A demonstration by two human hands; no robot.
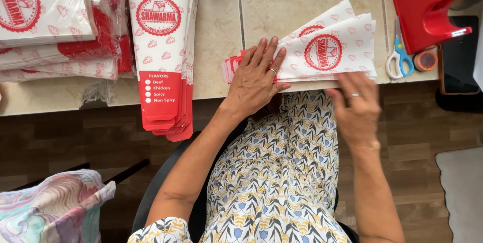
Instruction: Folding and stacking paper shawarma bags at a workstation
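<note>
In the head view, a fanned stack of white and red paper sleeves (327, 51) is seen lying flat at the near edge of the tiled tabletop (216, 36), right of its middle, with the red ends pointing left. The left hand (256, 79) is laid palm down on the red end of this stack, fingers spread and flat, pressing rather than gripping; nothing is closed in its grip. The right hand (357, 104) is held at the near edge of the tabletop, its fingertips touching the lower right corner of the same stack; it is blurred, the fingers look loosely extended, and whether a sheet is pinched cannot be told.

A second, taller pile of long sleeves (163, 46) is laid across the tabletop left of the middle, its red ends overhanging the near edge. More bundles of sleeves wrapped in clear plastic (55, 26) are heaped toward the left far corner. Near the right edge a red tape dispenser (425, 6) is set, with blue-handled scissors (399, 56) and a small roll of tape (426, 60) just beside it. A patterned cloth (55, 207) is seen below the tabletop at the left
</note>
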